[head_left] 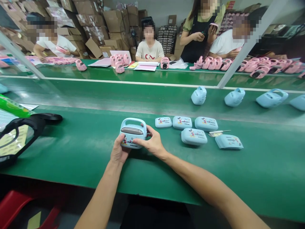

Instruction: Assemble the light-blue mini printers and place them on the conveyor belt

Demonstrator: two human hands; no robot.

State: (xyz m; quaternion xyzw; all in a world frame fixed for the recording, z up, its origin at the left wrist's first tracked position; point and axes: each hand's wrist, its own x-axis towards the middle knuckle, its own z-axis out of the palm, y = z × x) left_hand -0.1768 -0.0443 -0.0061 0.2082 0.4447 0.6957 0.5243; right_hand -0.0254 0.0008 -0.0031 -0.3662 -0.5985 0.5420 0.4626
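Observation:
Both hands hold a light blue plastic case with a top handle (133, 131), held upright just over the green table. A dark glossy panel and a Mickey print show on its front. My left hand (119, 151) is closed around its left side, thumb on the front. My right hand (153, 141) grips the right side, its thumb pressed on the print and fingers partly hidden behind. To the right lie several light blue printed covers (194, 136). Among them is a thin white-handled tool (218, 131) beside a small clear packet (215, 135).
Blue handled cases (199, 95) stand on the conveyor belt (143, 95) behind the table. A black strap-like object (30, 127) and a green packet (14, 106) lie at left. Several people sit or stand across, with pink cases (259, 70) before them. A red stool (14, 206) is below left.

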